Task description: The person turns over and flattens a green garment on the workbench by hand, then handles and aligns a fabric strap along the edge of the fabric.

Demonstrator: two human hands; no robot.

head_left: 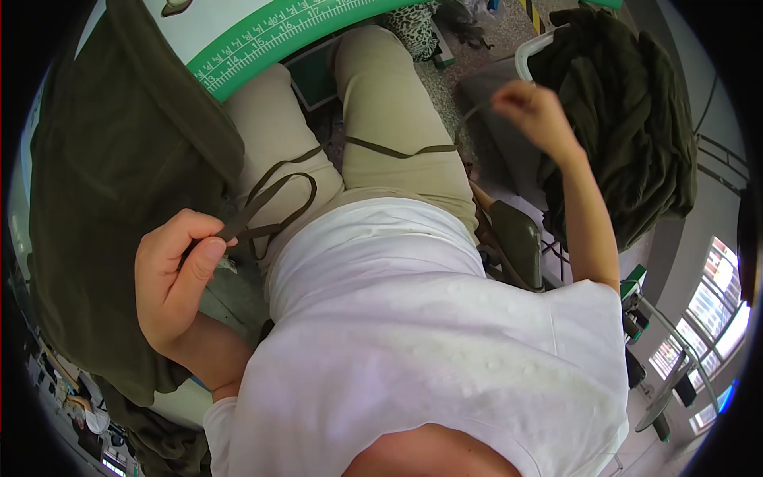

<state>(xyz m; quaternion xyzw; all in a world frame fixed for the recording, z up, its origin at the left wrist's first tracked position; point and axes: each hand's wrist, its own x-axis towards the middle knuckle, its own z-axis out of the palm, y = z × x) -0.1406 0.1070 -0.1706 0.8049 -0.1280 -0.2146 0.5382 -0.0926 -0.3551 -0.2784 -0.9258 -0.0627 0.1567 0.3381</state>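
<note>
My left hand (176, 274) is closed, with thumb and fingers pinching a narrow dark olive fabric strip (401, 153). The strip loops beside that hand, runs across both thighs and leads up toward my right hand. Raised out at the right, my right hand (534, 115) is slightly blurred, its fingers closed on the far stretch of the same strip. A large dark olive cloth piece (119, 191) hangs over the table edge beside and behind my left hand.
In front of my knees is a table edge with a green printed ruler (262, 48). A white-rimmed bin (534, 54) piled with dark olive cloth (628, 119) stands at the right. More dark cloth (159, 425) lies at the lower left. A green-padded chair (515, 238) is near my right hip.
</note>
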